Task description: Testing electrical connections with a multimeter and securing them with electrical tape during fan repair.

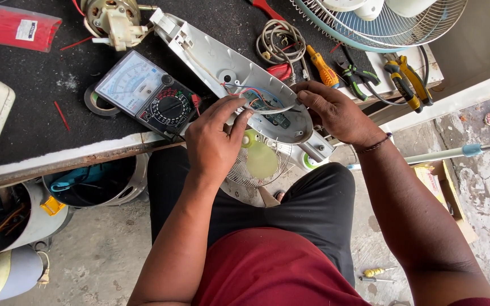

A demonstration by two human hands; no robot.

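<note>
Both hands worked inside the open fan housing at the bench edge.

I saw my left hand [214, 141] and right hand [336, 113] pinching the white fan housing [228, 62] at its wired end, over the bench [41, 107]; beyond lay an analog multimeter [146, 93], pliers [406, 82] and a fan grille [392, 25].

White elongated plastic fan housing [228, 68] I am working on, open side up, lying diagonally across the dark benchtop, rounded end overhanging the bench edge, small green circuit board [267, 107] with thin coloured wires [245, 90] exposed inside that end
</note>
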